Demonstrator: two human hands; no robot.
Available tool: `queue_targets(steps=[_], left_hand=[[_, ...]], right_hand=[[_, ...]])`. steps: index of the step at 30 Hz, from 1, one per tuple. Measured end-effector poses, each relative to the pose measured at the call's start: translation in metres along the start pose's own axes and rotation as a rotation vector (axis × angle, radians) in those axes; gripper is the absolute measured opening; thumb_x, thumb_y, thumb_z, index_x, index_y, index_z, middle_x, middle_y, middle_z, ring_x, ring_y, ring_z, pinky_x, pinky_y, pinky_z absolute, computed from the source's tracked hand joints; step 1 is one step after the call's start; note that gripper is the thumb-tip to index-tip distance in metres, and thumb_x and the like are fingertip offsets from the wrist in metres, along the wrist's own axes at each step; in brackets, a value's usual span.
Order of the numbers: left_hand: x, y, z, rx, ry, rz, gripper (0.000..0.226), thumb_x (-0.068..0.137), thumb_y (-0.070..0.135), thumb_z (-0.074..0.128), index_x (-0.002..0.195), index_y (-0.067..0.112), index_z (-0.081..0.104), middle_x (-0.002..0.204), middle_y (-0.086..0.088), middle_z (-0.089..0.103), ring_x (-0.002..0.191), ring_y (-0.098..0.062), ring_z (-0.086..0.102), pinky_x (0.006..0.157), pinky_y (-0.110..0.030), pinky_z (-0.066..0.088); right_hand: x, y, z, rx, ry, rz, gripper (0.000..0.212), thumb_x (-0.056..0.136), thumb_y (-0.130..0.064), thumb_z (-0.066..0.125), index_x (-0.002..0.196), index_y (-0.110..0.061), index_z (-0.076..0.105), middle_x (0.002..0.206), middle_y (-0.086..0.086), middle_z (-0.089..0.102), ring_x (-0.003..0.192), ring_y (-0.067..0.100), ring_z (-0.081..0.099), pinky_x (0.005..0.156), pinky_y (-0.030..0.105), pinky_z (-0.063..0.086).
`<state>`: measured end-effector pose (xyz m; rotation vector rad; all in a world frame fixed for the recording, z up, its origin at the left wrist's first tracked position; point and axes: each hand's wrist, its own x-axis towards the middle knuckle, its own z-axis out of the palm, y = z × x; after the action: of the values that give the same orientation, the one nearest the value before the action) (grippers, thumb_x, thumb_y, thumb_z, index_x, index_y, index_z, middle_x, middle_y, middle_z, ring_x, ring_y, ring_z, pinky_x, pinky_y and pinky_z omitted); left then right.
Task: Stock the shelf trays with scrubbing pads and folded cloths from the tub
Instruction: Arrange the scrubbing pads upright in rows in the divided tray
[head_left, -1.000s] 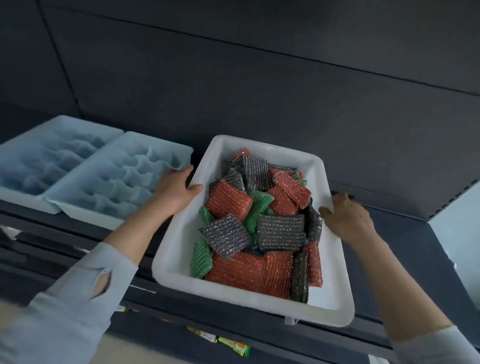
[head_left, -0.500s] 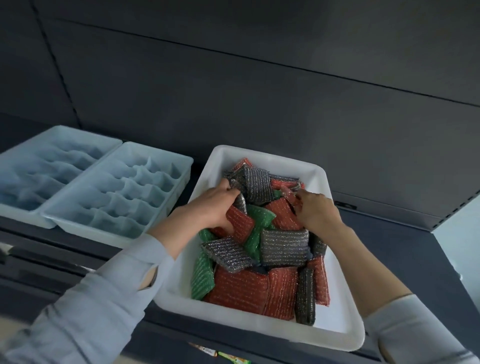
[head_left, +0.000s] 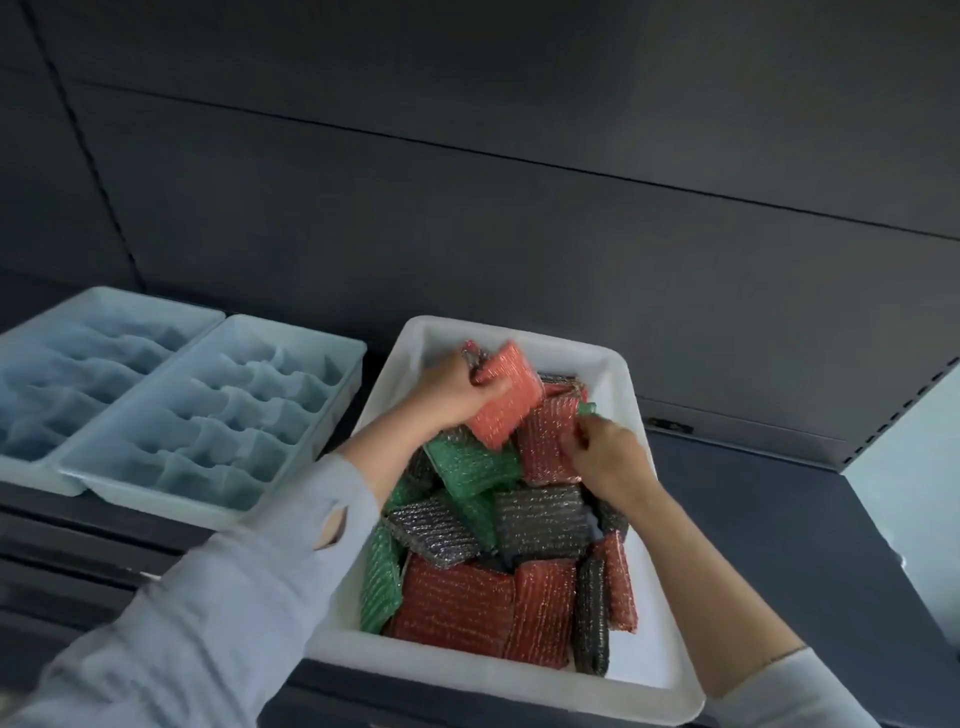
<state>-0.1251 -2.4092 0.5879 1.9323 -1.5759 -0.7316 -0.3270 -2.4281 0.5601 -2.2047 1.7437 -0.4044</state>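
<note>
Left hand (head_left: 451, 391) grip clamped on light red pad (head_left: 506, 396), lifted over white tub (head_left: 519, 675). Right hand (head_left: 605, 457) grip pinched on dark red pad (head_left: 548, 439) in the pile. Two pale blue divided trays (head_left: 208, 415) sit left of tub on shelf (head_left: 779, 519).

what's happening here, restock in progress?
Yes, just starting. A person's two hands are in the white plastic tub of glittery scrubbing pads. The left hand grips a light red scrubbing pad, lifted above the pile; the right hand pinches a darker red scrubbing pad beside it. The two pale blue divided shelf trays to the left hold nothing yet.
</note>
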Motion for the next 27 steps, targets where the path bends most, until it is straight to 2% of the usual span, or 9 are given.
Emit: queue_targets(steps=[3,6,9,13,15,18,21,24,27], left_hand=[[0.0,0.014,0.008,0.188,-0.34,-0.088,0.094,0.087,0.06,0.057,0.154,0.01,0.013,0.16,-0.007,0.022,0.139,-0.027,0.036,0.104,-0.036,0.043],[0.001,0.008,0.008,0.213,-0.428,-0.051,0.103,0.083,0.055,0.065,0.155,0.019,0.001,0.163,-0.004,0.008,0.146,-0.026,0.025,0.113,-0.041,0.035],[-0.005,-0.004,0.009,0.017,-0.337,-0.011,0.1,0.084,0.044,0.07,0.156,0.02,0.004,0.162,-0.002,0.012,0.147,-0.023,0.021,0.118,-0.037,0.025],[-0.001,-0.009,-0.018,-0.551,-0.199,-0.059,0.058,0.082,0.026,0.075,0.13,0.018,0.044,0.135,-0.007,0.056,0.124,-0.026,0.054,0.103,-0.045,0.044],[0.01,-0.009,-0.027,-0.754,-0.051,-0.096,0.052,0.078,0.026,0.078,0.12,0.02,0.049,0.127,-0.005,0.062,0.116,-0.024,0.059,0.101,-0.053,0.044],[0.025,0.001,-0.013,-0.62,-0.001,-0.107,0.064,0.079,0.026,0.079,0.13,0.017,0.041,0.134,-0.007,0.057,0.108,-0.021,0.059,0.082,-0.037,0.053],[0.036,0.002,0.018,-0.223,-0.005,-0.133,0.091,0.079,0.034,0.079,0.15,0.016,0.024,0.151,-0.008,0.038,0.133,-0.027,0.042,0.102,-0.038,0.043],[0.041,-0.003,0.019,-0.308,0.049,-0.129,0.091,0.08,0.03,0.079,0.149,0.015,0.022,0.15,-0.008,0.039,0.134,-0.026,0.042,0.106,-0.04,0.041],[0.034,-0.007,0.003,-0.565,0.141,-0.082,0.057,0.084,0.02,0.075,0.124,0.016,0.036,0.124,-0.007,0.059,0.1,-0.016,0.06,0.086,-0.031,0.05]], right_hand=[[0.0,0.001,0.0,-0.039,-0.002,-0.007,0.019,0.098,-0.021,0.045,0.103,-0.005,0.053,0.088,0.011,0.059,0.082,0.03,0.054,0.068,0.033,0.04],[0.007,0.003,-0.004,-0.045,0.005,-0.008,0.016,0.094,-0.015,0.045,0.104,-0.004,0.052,0.094,0.014,0.063,0.088,0.033,0.059,0.074,0.037,0.045],[0.013,0.006,-0.006,0.014,0.022,-0.013,0.018,0.094,-0.019,0.049,0.104,-0.005,0.055,0.093,0.014,0.065,0.086,0.035,0.062,0.074,0.037,0.048],[0.018,0.008,-0.01,0.143,0.112,0.023,0.02,0.095,-0.028,0.051,0.097,-0.008,0.051,0.084,0.01,0.062,0.077,0.033,0.063,0.067,0.034,0.048],[0.019,0.007,-0.013,0.162,0.075,0.011,0.02,0.095,-0.029,0.05,0.094,-0.01,0.052,0.081,0.008,0.064,0.069,0.028,0.065,0.063,0.031,0.049],[0.012,-0.001,-0.009,0.066,-0.174,-0.105,0.021,0.093,-0.033,0.056,0.079,-0.018,0.052,0.07,-0.004,0.059,0.059,0.009,0.057,0.05,0.022,0.037],[0.008,-0.005,0.0,0.026,-0.226,-0.151,0.022,0.089,-0.03,0.063,0.074,-0.021,0.049,0.076,-0.003,0.057,0.069,0.013,0.055,0.058,0.026,0.036],[0.01,-0.003,0.0,0.135,-0.193,-0.112,0.014,0.084,-0.021,0.066,0.078,-0.02,0.053,0.073,-0.004,0.059,0.067,0.014,0.058,0.056,0.026,0.042],[0.015,0.001,-0.011,0.225,-0.041,-0.067,0.015,0.083,-0.023,0.066,0.088,-0.012,0.057,0.076,0.002,0.065,0.069,0.022,0.061,0.064,0.034,0.049]])
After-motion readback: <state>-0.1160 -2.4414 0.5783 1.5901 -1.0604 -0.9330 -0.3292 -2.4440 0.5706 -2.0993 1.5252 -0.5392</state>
